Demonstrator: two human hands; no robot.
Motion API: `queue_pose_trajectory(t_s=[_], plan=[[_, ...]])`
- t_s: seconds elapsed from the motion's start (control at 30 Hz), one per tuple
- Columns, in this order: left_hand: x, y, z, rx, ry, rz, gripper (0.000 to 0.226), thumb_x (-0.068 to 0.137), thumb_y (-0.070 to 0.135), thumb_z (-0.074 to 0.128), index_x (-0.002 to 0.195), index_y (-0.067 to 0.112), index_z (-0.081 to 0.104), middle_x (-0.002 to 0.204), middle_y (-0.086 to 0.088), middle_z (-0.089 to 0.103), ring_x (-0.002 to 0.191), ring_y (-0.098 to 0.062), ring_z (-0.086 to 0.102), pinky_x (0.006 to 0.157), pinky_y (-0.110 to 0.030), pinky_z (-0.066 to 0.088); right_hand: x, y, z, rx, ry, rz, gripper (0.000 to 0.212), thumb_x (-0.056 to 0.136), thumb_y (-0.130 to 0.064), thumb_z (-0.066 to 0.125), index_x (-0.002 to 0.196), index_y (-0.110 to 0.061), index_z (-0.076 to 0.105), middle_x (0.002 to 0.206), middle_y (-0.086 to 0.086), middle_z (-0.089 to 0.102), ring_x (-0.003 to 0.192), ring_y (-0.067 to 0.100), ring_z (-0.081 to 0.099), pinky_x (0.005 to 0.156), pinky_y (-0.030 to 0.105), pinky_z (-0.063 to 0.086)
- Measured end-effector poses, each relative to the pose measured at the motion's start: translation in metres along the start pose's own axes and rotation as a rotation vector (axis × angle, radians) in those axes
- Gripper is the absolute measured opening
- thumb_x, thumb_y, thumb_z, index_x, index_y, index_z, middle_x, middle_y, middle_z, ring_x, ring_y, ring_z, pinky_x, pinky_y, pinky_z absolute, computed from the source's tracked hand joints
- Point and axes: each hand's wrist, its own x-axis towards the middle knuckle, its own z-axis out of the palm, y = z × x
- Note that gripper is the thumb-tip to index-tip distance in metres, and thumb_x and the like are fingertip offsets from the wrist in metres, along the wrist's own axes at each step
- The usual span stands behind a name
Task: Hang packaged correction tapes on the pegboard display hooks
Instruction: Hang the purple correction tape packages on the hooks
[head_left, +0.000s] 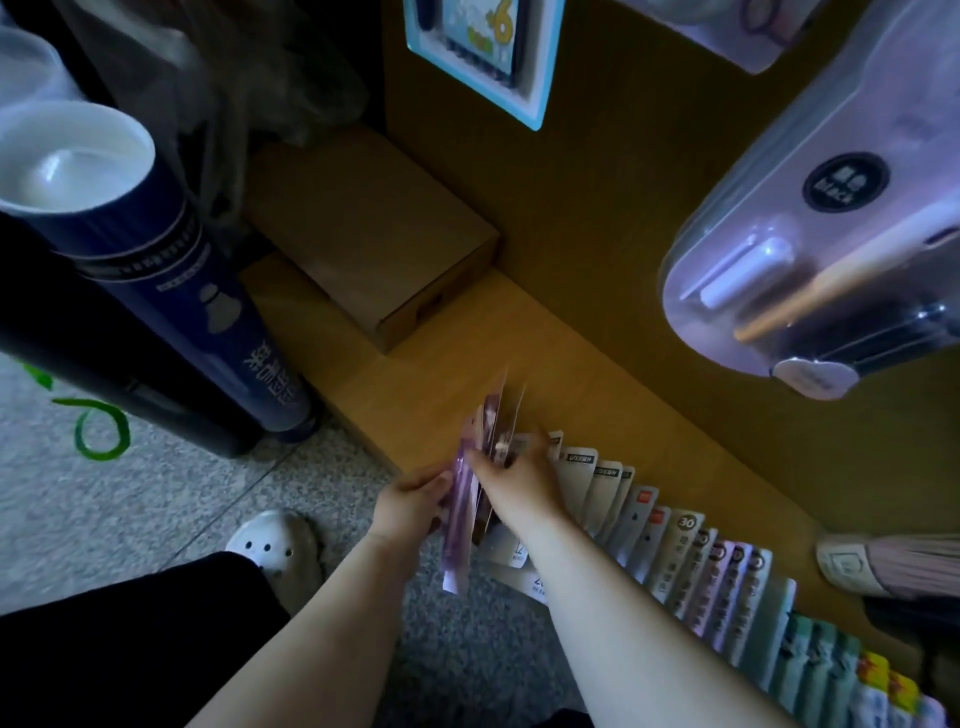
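Thin purple-and-clear carded correction-tape packs are held edge-up in a loose fan above the front edge of the light wooden base ledge. The left hand grips the stack at mid-length, while the right hand pinches among the upper cards. Judged light, stiff-backed and slick-fronted, liable to slide apart; best taken at the card top. Obstructions: a row of white and grey carded packs crowds the ledge's right end, a large clear blister pack overhangs, and a brown cardboard box occupies the back-left corner.

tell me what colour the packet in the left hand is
Purple packet, held by the left hand; head view.
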Motion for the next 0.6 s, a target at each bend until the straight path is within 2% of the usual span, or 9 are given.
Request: queue_pose_trajectory(t_s=[0.1, 0.2, 0.3, 0.37, 0.43, 0.47, 0.53, 0.6], plan=[[0.002, 0.000, -0.002, -0.089, -0.016, -0.052, 0.020, 0.093, 0.011, 0.045, 0.104, 0.012, 0.062, 0.084, -0.005, 0.063, 0.079, -0.019, 0.057, 0.071, -0.032, 0.045, 0.010, -0.004, 0.013, -0.044, -0.015, 0.062, 0.089, 0.082, -0.036, 0.062, 0.145, -0.014, 0.004, 0.134, 0.015, 0.051, 0.117, 0.033, 0.054, 0.095, 0.040, 0.048], [0.000, 0.001, -0.003, -0.154, -0.053, -0.092, 0.020, 0.094, 0.009, 0.043, 0.101, 0.014, 0.061, 0.083, -0.003, 0.063, 0.078, -0.014, 0.057, 0.070, -0.032, 0.045, 0.015, -0.006, 0.021, -0.029, 0.025, 0.090, 0.080, 0.081, -0.028, 0.066, 0.141, -0.013, 0.016, 0.129, 0.015, 0.055, 0.114, 0.032, 0.057, 0.091, 0.038, 0.051], [-0.001, 0.001, -0.005, -0.154, -0.065, -0.089, 0.022, 0.092, 0.006, 0.045, 0.102, 0.016, 0.062, 0.079, -0.001, 0.063, 0.076, -0.014, 0.056, 0.065, -0.028, 0.041, 0.017, -0.004, 0.024, -0.015, 0.057, 0.105, 0.078, 0.078, -0.025, 0.067, 0.139, -0.014, 0.021, 0.129, 0.016, 0.054, 0.113, 0.033, 0.057, 0.088, 0.036, 0.050], [0.000, 0.000, -0.007, -0.132, -0.027, -0.046, 0.022, 0.090, 0.004, 0.049, 0.104, 0.015, 0.062, 0.063, 0.004, 0.066, 0.065, -0.011, 0.056, 0.058, -0.025, 0.038, 0.020, 0.002, 0.026, 0.066, 0.086, 0.122, 0.081, 0.075, -0.023, 0.068, 0.140, -0.011, 0.023, 0.133, 0.015, 0.051, 0.117, 0.032, 0.055, 0.092, 0.037, 0.048], [0.000, 0.001, -0.007, -0.144, 0.024, 0.000, 0.021, 0.087, 0.000, 0.053, 0.101, 0.012, 0.064, 0.045, 0.013, 0.065, 0.049, -0.004, 0.060, 0.049, -0.018, 0.047, 0.020, 0.009, 0.027, 0.231, 0.087, 0.147, 0.079, 0.072, -0.019, 0.068, 0.140, -0.010, 0.028, 0.134, 0.013, 0.051, 0.118, 0.030, 0.054, 0.093, 0.037, 0.048], [-0.001, 0.001, -0.007, -0.161, 0.046, 0.012, 0.018, 0.085, -0.002, 0.055, 0.096, 0.009, 0.064, 0.042, 0.012, 0.064, 0.043, 0.000, 0.060, 0.045, -0.013, 0.048, 0.020, 0.012, 0.026, 0.304, 0.081, 0.156, 0.074, 0.072, -0.016, 0.068, 0.137, -0.010, 0.033, 0.130, 0.013, 0.054, 0.115, 0.029, 0.056, 0.089, 0.036, 0.050], [-0.001, 0.003, -0.007, -0.163, 0.066, 0.034, 0.009, 0.082, -0.002, 0.059, 0.082, 0.007, 0.062, 0.050, 0.005, 0.065, 0.046, -0.008, 0.059, 0.047, -0.017, 0.048, 0.019, 0.017, 0.022, 0.430, 0.065, 0.146, 0.059, 0.073, -0.009, 0.066, 0.128, -0.008, 0.045, 0.120, 0.012, 0.060, 0.103, 0.025, 0.060, 0.073, 0.028, 0.049], [-0.005, 0.011, -0.005, -0.139, 0.076, 0.093, 0.019, 0.078, -0.002, 0.064, 0.090, 0.007, 0.052, 0.069, -0.001, 0.055, 0.057, -0.014, 0.050, 0.054, -0.023, 0.041, 0.015, 0.018, 0.014, 0.512, 0.034, 0.097, 0.044, 0.076, -0.004, 0.064, 0.118, -0.007, 0.052, 0.110, 0.011, 0.063, 0.092, 0.021, 0.058, 0.063, 0.022, 0.044]])
